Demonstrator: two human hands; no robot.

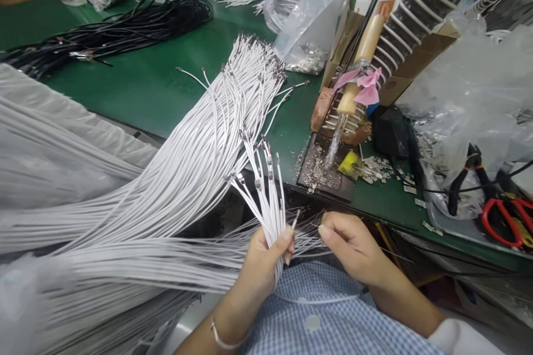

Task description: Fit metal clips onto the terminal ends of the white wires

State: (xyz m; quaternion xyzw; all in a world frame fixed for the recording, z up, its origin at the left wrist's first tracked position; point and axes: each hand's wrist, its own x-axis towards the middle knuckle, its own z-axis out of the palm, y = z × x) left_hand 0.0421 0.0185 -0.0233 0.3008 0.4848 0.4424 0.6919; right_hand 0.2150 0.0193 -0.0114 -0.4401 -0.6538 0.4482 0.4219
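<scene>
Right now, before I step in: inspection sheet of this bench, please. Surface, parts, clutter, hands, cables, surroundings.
Surface: green tabletop; grey specks strewn over the dark flat plate.
Parts: small fanned bunch of white cables, metal-tipped ends up, in the left hand.
Clutter: flat silvery metal pieces beside a yellow pad; red-handled tool at right.
Hands: left closed round the bunch; right hand has thumb against fingers, contents unclear.
Cables: large sheaf of white cables lies over the tabletop's near edge; black cable bundle at upper left.
Surroundings: clear plastic bag of metal parts at back; wooden-handled rod-shaped tool points down at the plate.
Spilled liquid: nothing seen.
</scene>
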